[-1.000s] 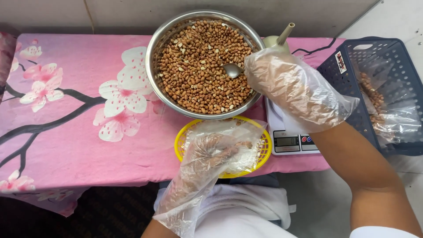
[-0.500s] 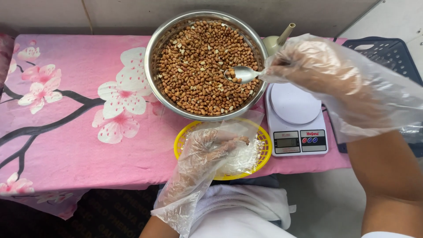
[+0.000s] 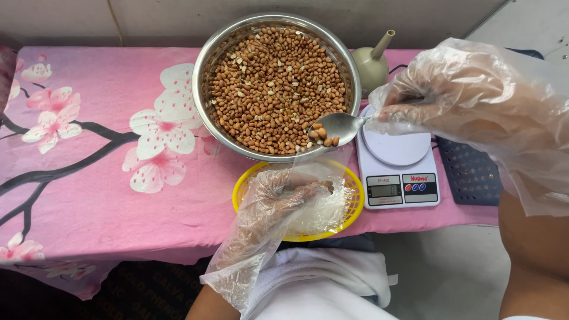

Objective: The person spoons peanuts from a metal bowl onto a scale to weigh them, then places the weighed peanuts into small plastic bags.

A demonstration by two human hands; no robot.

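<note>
A metal spoon (image 3: pixel 338 127) with a few peanuts (image 3: pixel 323 136) is held in the right hand's (image 3: pixel 450 95) closed grip; a clear bag (image 3: pixel 308 195) over the yellow basket (image 3: pixel 349 204) is pinched open by the left hand (image 3: pixel 278 195). The spoon should be kept level and tipped only inside the bag's mouth.

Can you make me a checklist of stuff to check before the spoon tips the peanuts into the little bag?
1. Spoon has peanuts on it: ok, a few sit in its bowl.
2. Right hand grips the spoon handle: ok, gloved fingers pinch it.
3. Left hand holds the clear bag over the yellow basket: ok.
4. Bag mouth open wide enough: cannot tell, the plastic is crumpled.
5. Spoon is above the bag: not ok, it is over the rim of the metal bowl.
6. Scale platform free: ok.
</note>
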